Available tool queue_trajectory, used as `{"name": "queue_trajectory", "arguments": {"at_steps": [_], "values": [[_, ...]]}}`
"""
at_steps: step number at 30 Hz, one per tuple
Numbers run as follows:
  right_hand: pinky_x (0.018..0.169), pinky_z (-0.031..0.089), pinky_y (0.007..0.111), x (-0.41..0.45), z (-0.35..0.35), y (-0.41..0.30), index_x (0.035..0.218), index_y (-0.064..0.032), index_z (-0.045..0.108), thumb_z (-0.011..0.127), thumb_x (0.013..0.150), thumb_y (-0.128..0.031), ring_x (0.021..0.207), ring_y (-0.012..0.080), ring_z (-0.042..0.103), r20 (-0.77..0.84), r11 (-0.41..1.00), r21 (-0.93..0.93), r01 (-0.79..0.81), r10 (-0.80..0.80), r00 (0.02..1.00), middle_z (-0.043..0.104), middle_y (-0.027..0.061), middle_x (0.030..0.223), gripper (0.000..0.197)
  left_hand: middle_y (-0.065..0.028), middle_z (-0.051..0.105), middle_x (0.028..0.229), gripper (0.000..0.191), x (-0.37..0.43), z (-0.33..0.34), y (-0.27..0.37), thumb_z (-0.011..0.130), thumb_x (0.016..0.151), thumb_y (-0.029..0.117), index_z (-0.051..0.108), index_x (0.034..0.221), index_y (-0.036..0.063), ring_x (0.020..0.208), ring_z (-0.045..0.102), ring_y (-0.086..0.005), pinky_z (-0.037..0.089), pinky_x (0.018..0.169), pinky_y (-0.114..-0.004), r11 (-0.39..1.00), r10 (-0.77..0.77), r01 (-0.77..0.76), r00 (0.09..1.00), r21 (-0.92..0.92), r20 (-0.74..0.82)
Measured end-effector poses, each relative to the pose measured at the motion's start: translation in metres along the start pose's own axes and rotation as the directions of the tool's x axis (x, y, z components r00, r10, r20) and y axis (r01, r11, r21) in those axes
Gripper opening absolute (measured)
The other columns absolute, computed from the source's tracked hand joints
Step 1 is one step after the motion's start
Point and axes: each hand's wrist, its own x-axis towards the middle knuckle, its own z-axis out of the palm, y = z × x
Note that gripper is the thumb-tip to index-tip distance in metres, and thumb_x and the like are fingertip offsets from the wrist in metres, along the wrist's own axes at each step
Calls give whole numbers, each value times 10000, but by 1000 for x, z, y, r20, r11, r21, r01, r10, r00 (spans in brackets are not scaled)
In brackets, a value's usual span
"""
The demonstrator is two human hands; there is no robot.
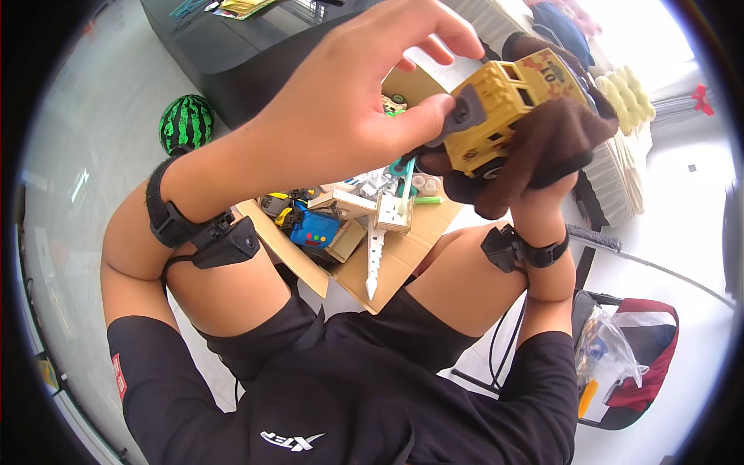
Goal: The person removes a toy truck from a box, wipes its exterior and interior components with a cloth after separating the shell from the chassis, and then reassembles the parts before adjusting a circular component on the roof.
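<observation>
A yellow toy truck (488,104) with grey parts, camouflage patches and printed marks is held up at the upper right. Brown cloth (540,139) wraps around its side and end. Under that cloth my right hand (549,189) grips the truck, its fingers mostly hidden. My left hand (389,75) is at the truck's grey end, thumb and fingers spread. Its thumb tip overlaps the truck's edge; whether it touches, I cannot tell. Below, between my knees, an open cardboard box (401,273) holds several toys, among them a blue toy piece (314,228) and a white spiky stick (375,261).
A dark table (232,52) stands beyond the box, with a green striped ball (186,123) on the floor beside it. At right are a long-handled duster (598,237) and a chair (639,407) bearing a plastic bag (607,343). A yellow-green cushion (625,96) lies farther back.
</observation>
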Motion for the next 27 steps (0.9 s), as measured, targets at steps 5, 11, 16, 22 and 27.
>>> {"name": "queue_trajectory", "arguments": {"at_steps": [5, 11, 16, 22, 27], "values": [[956, 470, 358, -14, 0, 10, 1284, 23, 524, 585, 967, -293, 1064, 225, 602, 32, 820, 440, -366, 393, 919, 610, 136, 1175, 451, -124, 602, 933, 260, 10, 6, -31, 720, 761, -32, 612, 996, -4, 794, 625, -269, 520, 697, -336, 861, 480, -456, 874, 224, -68], [983, 470, 340, 0, 5, -15, 1347, 21, 465, 418, 990, -555, 1120, 196, 580, 172, 552, 565, -613, 648, 742, 573, 107, 1249, 679, -101, 617, 894, 173, 12, -8, -10, 747, 713, -11, 638, 842, 26, 718, 610, -234, 488, 620, -312, 658, 645, -611, 759, 441, 89], [989, 471, 341, 4, 6, -23, 1378, 16, 445, 440, 991, -518, 1138, 188, 580, 238, 362, 680, -638, 713, 659, 562, 114, 1288, 660, -83, 634, 1068, 283, -2, -3, -14, 658, 801, -57, 607, 1063, 35, 902, 648, -175, 500, 708, -249, 699, 504, -513, 848, 498, 166], [970, 483, 352, 5, -10, -27, 1329, 26, 511, 456, 991, -452, 1124, 206, 600, 134, 885, -21, -466, 464, 876, 600, 127, 1242, 588, -65, 641, 1005, 235, -5, 8, -7, 693, 778, -51, 629, 980, 51, 837, 648, -149, 477, 601, -224, 908, 321, -302, 947, 290, -17], [955, 487, 354, 1, -4, -23, 1284, 30, 541, 470, 983, -385, 1086, 204, 608, 142, 675, 453, -582, 590, 795, 613, 122, 1203, 517, -24, 628, 963, 166, -5, 9, -4, 670, 819, -13, 624, 964, 52, 829, 637, -109, 466, 561, -197, 994, 37, -38, 999, 103, 6]]}}
